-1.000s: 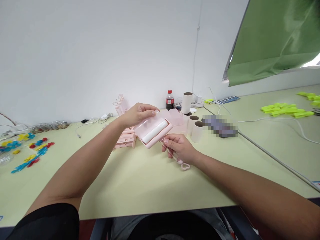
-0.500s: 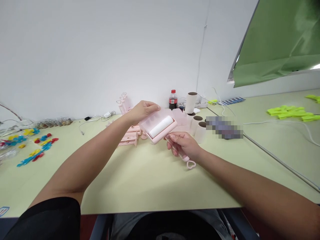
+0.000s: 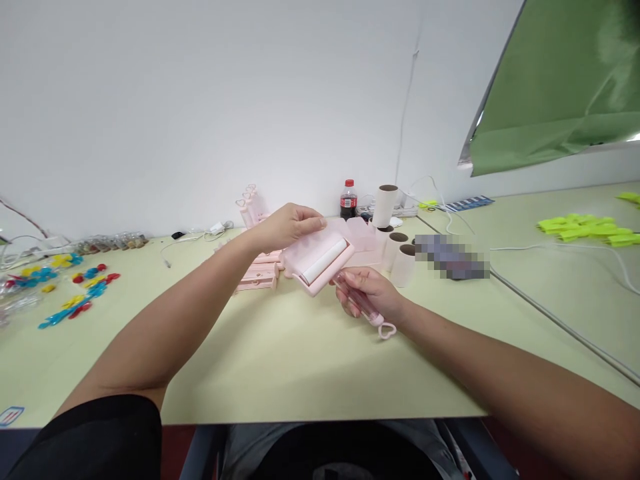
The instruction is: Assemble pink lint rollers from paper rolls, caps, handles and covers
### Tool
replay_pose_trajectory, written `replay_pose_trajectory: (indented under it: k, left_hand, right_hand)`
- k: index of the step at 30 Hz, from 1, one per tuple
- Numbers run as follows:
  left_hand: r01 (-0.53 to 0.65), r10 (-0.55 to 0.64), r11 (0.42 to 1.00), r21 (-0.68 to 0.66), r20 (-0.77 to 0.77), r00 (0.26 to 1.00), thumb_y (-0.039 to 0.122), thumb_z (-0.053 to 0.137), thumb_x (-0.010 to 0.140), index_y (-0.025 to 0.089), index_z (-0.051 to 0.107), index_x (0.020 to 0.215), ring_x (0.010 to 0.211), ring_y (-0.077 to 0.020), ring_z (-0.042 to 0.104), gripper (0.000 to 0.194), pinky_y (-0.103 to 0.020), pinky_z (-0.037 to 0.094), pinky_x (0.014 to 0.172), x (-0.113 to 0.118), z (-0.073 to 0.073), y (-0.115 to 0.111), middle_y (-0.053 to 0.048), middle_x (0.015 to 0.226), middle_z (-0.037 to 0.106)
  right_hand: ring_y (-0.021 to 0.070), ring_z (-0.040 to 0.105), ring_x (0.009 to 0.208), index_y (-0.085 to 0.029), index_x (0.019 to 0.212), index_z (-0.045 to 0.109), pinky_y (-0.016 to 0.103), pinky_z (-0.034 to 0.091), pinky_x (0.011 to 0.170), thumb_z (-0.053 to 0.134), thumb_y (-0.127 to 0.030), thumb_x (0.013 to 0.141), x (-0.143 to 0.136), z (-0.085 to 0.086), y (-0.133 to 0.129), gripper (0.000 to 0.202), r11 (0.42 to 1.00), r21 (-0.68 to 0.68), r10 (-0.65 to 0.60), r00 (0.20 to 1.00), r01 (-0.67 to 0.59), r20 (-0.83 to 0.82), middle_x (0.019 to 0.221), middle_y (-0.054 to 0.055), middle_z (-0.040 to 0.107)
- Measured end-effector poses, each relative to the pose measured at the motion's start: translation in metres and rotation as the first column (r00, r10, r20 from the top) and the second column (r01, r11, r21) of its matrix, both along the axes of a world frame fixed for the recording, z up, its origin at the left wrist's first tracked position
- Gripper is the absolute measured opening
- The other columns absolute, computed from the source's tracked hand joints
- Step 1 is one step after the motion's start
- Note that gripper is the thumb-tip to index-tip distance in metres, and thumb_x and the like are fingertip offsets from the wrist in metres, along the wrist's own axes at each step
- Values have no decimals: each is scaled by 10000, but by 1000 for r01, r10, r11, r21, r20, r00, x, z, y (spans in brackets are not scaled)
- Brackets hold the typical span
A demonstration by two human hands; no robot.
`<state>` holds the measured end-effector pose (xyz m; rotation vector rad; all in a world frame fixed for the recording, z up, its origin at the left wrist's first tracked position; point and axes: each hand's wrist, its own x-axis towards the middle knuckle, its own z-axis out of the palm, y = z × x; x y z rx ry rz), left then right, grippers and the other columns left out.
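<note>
A pink lint roller with a white sticky roll is held tilted above the table. My right hand is closed around its clear pink handle, whose heart-shaped loop hangs below the palm. The translucent pink cover sits over the far side of the roll, leaving a strip of white showing. My left hand pinches the cover's upper edge; its fingertips are partly hidden behind it. Behind the roller, more pink translucent covers lie on the table. Pink roller parts are stacked under my left wrist.
Several white paper rolls stand right of the hands, beside a cola bottle. Pink handles stand by the wall. A cable crosses the right side. Yellow-green pieces lie right, colourful plastic pieces left.
The cover has come down further over the white roll, so less of the roll shows. Both hands keep their hold; the view has shifted slightly.
</note>
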<state>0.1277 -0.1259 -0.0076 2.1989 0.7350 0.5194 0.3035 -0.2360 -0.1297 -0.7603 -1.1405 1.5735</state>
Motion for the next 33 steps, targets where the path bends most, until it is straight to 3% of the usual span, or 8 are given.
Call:
replay_pose_trajectory:
  k: [17,20,22,24,27,28,30,33]
  left_hand:
    - [131,-130,991,-2,-57,990,572,469,899,178,691,1094,686,-143,584,492,-234,422,568,7,-27,-1,-46,894,688]
    - [32,-8,976,216,-110,994,538,482,909,190,653,1188,787,-170,609,477,-265,454,676,5,-22,0,-68,1000,697]
    - [-146,163,857,495,10,987,469,472,933,183,656,1159,843,-186,608,409,-292,452,746,5,-21,-12,-87,1016,688]
    - [-181,168,679,711,89,982,375,430,955,183,683,1019,818,-190,603,325,-307,446,739,7,-27,-35,-92,927,679]
    - [345,-195,448,825,-287,938,267,559,856,205,676,966,753,-200,596,173,-326,452,668,10,-50,-80,-78,873,679]
    - [419,-256,345,840,-345,903,227,561,841,186,667,1021,766,-214,600,213,-353,463,694,11,-59,-93,-91,888,681]
    - [415,-246,237,878,-359,900,157,504,872,179,668,1005,735,-209,596,213,-367,464,694,13,-73,-109,-86,816,665]
    - [344,-238,176,923,-299,924,150,419,930,218,686,931,697,-202,588,275,-357,443,606,15,-74,-110,-81,775,662]
  right_hand:
    - [78,496,362,-148,699,630,214,400,372,726,-512,743,-5,-3,-3,379,983,102,-169,975,155,142,602,16,655]
    - [87,511,364,-148,754,642,213,394,360,731,-510,738,-7,-6,-1,373,986,35,-164,976,161,143,614,19,667]
    - [95,526,371,-157,807,642,219,398,358,732,-510,739,-8,-6,0,370,982,-35,-178,976,184,124,645,18,680]
    - [115,561,411,-166,818,635,237,434,386,733,-508,740,-8,-4,0,363,974,-89,-199,977,206,82,671,20,688]
    - [132,606,525,-163,781,641,247,486,491,764,-489,723,-8,-1,0,353,961,-130,-246,969,244,-4,660,14,671]
    - [133,609,558,-160,778,647,245,490,523,773,-486,720,-8,1,0,354,956,-137,-266,964,261,-18,656,11,664]
    - [134,598,591,-162,765,648,246,485,555,779,-488,720,-10,2,-1,354,949,-133,-291,957,286,-14,652,4,649]
    - [154,600,631,-181,743,627,268,488,578,748,-497,757,-13,4,-2,339,953,-108,-287,958,283,-19,666,7,642]
